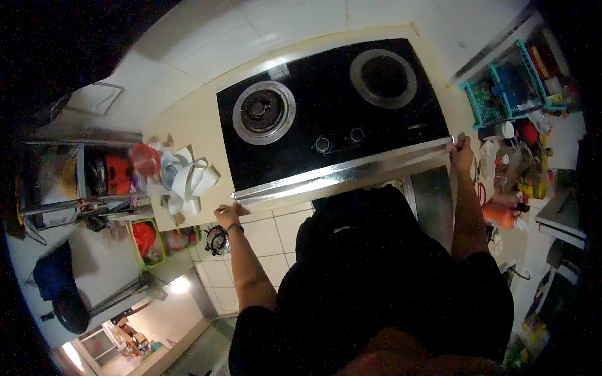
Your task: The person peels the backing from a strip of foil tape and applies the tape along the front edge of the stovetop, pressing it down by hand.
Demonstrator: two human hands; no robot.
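A shiny foil-like strip (338, 177) runs along the front edge of a black glass cooktop (313, 106). My left hand (227, 215) pinches the strip's left end, just below the cooktop's front left corner. At the other end, beside the front right corner, my right hand (461, 150) has its fingers closed on the strip. The strip is stretched between both hands. Two round burners, a left one (264, 113) and a right one (383, 78), sit on the cooktop, with two small knobs between them near the front.
White crumpled items (191, 182) and a red bowl (146, 160) lie on the counter to the left. A teal basket (505, 88) stands at right, above bottles and an orange item (499, 216). A green-edged basket (147, 241) is at lower left, near a black pan (71, 311).
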